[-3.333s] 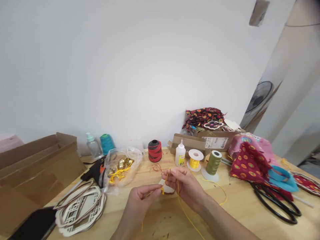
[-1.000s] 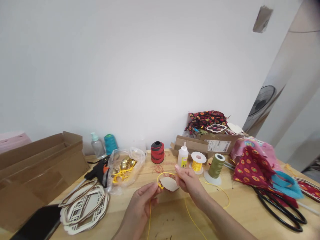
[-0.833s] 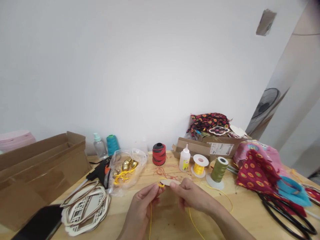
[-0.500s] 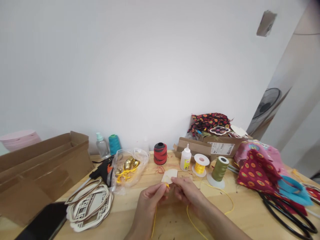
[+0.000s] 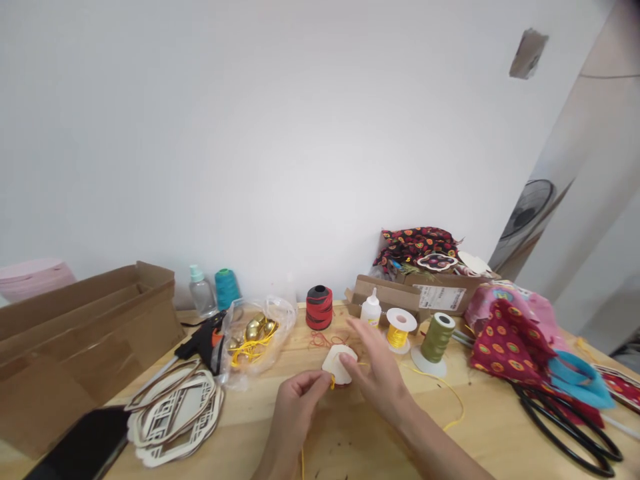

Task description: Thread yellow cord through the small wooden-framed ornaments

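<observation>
Left hand (image 5: 295,415) pinches yellow cord (image 5: 333,381); right hand (image 5: 380,373) hovers open.

Yellow cord (image 5: 302,463) runs off the bottom edge.

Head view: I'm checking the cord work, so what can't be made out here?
- Yellow cord around the cream piece: partly hidden by the left hand.
- Cord's lower end: cut off by the bottom edge.
- Gold items: blurred by the plastic bag.
- Glue bottle label: hidden by the right hand.
</observation>
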Demonstrator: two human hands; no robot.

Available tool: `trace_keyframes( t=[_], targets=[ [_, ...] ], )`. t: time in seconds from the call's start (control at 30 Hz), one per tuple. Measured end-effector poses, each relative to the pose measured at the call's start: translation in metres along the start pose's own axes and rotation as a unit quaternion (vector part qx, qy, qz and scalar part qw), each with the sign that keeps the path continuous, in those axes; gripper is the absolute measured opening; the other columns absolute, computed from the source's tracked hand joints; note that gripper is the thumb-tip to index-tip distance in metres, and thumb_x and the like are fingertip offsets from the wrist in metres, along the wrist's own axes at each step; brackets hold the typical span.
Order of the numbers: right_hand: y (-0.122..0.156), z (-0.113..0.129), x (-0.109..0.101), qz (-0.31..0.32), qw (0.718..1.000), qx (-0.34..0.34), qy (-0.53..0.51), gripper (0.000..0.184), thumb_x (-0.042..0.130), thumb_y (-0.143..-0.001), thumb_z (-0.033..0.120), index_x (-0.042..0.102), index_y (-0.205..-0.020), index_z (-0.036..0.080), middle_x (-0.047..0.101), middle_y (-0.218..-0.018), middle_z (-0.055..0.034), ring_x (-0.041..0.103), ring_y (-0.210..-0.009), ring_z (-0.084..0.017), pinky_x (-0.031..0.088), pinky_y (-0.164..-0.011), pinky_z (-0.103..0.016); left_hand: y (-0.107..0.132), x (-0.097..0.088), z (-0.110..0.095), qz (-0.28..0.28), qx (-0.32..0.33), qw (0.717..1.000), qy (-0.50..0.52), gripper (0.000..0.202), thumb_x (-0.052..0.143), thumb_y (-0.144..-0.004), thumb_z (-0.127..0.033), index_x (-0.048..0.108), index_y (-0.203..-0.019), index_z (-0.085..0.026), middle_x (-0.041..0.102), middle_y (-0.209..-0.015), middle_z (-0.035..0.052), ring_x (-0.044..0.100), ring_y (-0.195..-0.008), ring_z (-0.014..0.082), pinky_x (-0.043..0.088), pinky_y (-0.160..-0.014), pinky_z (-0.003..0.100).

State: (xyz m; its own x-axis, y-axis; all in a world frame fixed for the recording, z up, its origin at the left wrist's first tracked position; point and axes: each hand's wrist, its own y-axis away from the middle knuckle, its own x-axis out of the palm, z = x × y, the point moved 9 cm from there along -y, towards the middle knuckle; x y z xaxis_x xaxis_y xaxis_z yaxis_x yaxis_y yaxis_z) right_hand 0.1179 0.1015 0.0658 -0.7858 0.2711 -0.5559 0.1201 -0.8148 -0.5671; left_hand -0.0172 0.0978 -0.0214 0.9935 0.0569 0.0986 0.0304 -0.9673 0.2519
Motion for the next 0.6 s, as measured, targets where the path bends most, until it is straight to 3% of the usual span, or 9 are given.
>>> trace_keyframes(
  t=[0.07, 0.17, 0.23, 0.33, 0.6],
  targets=[
    [0.004, 0.008, 0.017, 0.074, 0.996, -0.019, -0.039, 0.030, 0.047, -0.076, 0.026, 0.051, -0.105, 0.020, 0.056, -0.098, -0.0055, 0.049, -0.091, -0.017, 0.038, -0.077, -0.028, 0.002, 0.003, -0.002, 0.009, 0.010, 1.000, -0.003, 0.031, 0.065, -0.051, -0.040, 0.067, -0.062, -0.011, 0.026, -0.029, -0.0111, 0.015, -0.030, 0.0027, 0.007, -0.033, 0.018],
    [0.009, 0.001, 0.033, 0.128, 0.988, 0.030, -0.081, 0.017, 0.045, -0.077, 0.022, 0.061, -0.078, 0.018, 0.057, -0.069, -0.0011, 0.051, -0.065, -0.012, 0.039, -0.060, -0.022, 0.003, 0.004, -0.002, 0.012, 0.010, 1.000, -0.002, 0.031, 0.064, -0.052, -0.041, 0.066, -0.063, -0.012, 0.026, -0.030, -0.0112, 0.016, -0.031, 0.0027, 0.008, -0.033, 0.018],
    [0.009, -0.007, 0.035, 0.121, 0.986, 0.067, -0.090, 0.018, 0.047, -0.075, 0.022, 0.062, -0.066, 0.016, 0.052, -0.061, 0.0005, 0.047, -0.057, -0.010, 0.036, -0.052, -0.019, 0.002, 0.004, -0.001, 0.018, 0.008, 1.000, 0.000, 0.032, 0.063, -0.052, -0.042, 0.065, -0.063, -0.012, 0.024, -0.030, -0.0118, 0.015, -0.031, 0.0026, 0.009, -0.033, 0.017],
    [0.008, -0.014, 0.032, 0.100, 0.987, 0.094, -0.084, 0.019, 0.049, -0.074, 0.024, 0.063, -0.063, 0.016, 0.047, -0.056, 0.0016, 0.042, -0.053, -0.009, 0.031, -0.048, -0.019, 0.000, 0.005, 0.002, 0.030, 0.002, 1.000, 0.008, 0.034, 0.064, -0.051, -0.043, 0.064, -0.063, -0.011, 0.025, -0.028, -0.0122, 0.015, -0.029, 0.0020, 0.008, -0.033, 0.017],
    [0.006, -0.009, 0.030, 0.109, 0.990, 0.080, -0.030, 0.017, 0.051, -0.073, 0.024, 0.065, -0.064, 0.018, 0.049, -0.054, 0.0004, 0.042, -0.053, -0.011, 0.030, -0.049, -0.021, 0.002, 0.001, -0.002, -0.010, -0.011, 0.998, 0.058, 0.026, 0.071, -0.043, -0.033, 0.065, -0.060, -0.014, 0.032, -0.025, -0.0115, 0.018, -0.026, 0.0021, 0.012, -0.031, 0.017]
  ],
)
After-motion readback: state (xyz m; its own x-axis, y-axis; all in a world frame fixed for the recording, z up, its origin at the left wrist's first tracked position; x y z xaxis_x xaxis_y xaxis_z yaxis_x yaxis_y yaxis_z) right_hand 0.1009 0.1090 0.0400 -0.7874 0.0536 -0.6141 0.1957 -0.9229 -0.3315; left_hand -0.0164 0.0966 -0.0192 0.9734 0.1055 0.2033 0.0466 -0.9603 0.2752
